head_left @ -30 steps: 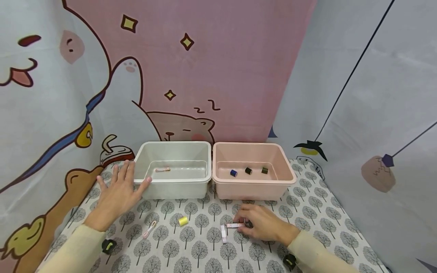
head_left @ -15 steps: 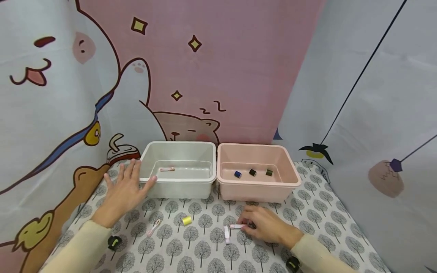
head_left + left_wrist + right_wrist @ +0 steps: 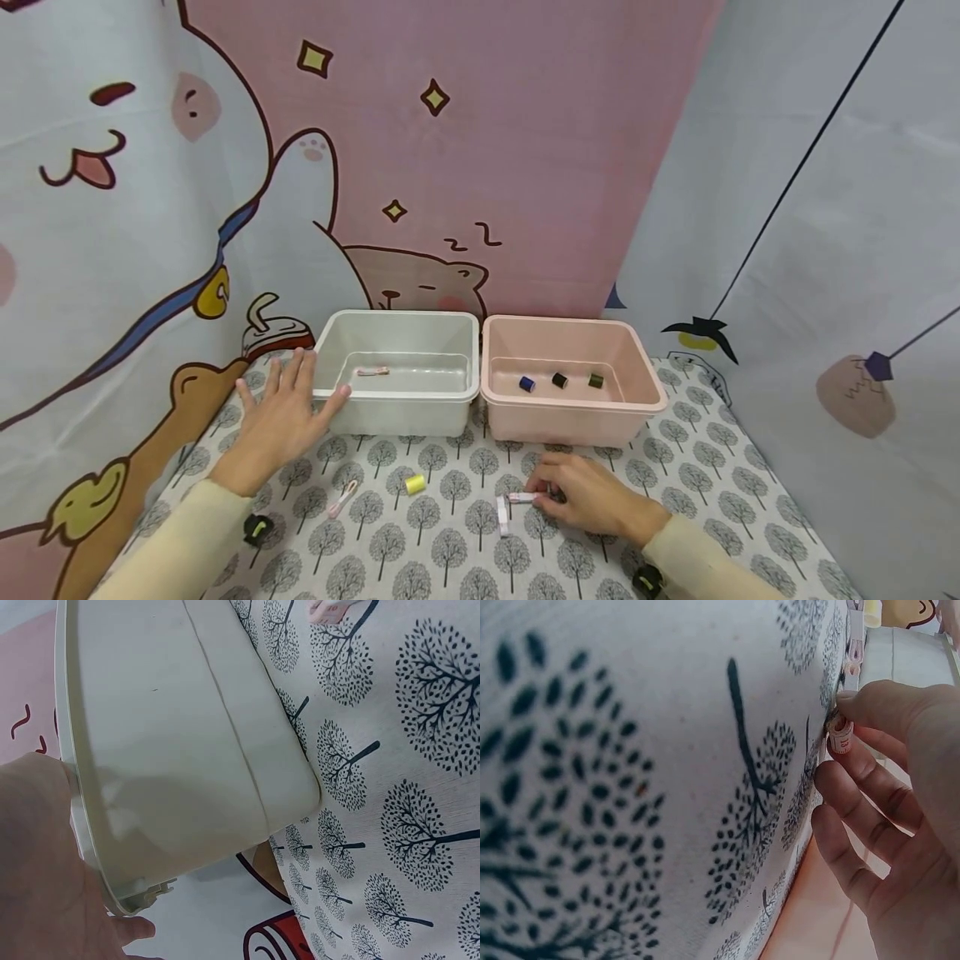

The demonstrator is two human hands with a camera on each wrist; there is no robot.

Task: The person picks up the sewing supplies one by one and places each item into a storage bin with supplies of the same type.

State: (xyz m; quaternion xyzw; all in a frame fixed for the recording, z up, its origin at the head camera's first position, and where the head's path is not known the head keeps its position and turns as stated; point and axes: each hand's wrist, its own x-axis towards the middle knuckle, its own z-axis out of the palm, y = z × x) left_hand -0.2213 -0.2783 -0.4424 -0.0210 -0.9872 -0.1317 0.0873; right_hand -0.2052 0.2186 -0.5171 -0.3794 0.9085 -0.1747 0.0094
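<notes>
With clock directions read as the person faces, twelve being straight ahead, the held folded tape (image 3: 522,497) lies at nine o'clock of the right hand (image 3: 581,493), low over the worktop (image 3: 442,575). That hand is clamped on it, thumb and finger pinching one end, where the right wrist view shows a printed number on the rolled fold. The tape should prove very light, soft and bendy, hard to break but apt to spring loose if its folds slip. The best hold looks to be across the layers near one end, with little squeeze.

The left hand (image 3: 281,421) has its fingers spread apart at the white bin's (image 3: 408,414) eight o'clock edge.

Folded tapes count four: the held one; a second tape (image 3: 502,515) just beside it at nine o'clock, perhaps touching; a third tape (image 3: 342,498) farther along the same way; and a fourth tape (image 3: 372,372) inside the white bin.

Thread spools visible also number four: the yellow spool (image 3: 415,484) at nine o'clock of the right hand, and the blue spool (image 3: 527,384), black spool (image 3: 559,381) and green spool (image 3: 596,381) inside the pink bin (image 3: 562,421) at twelve o'clock. Bins total two.
</notes>
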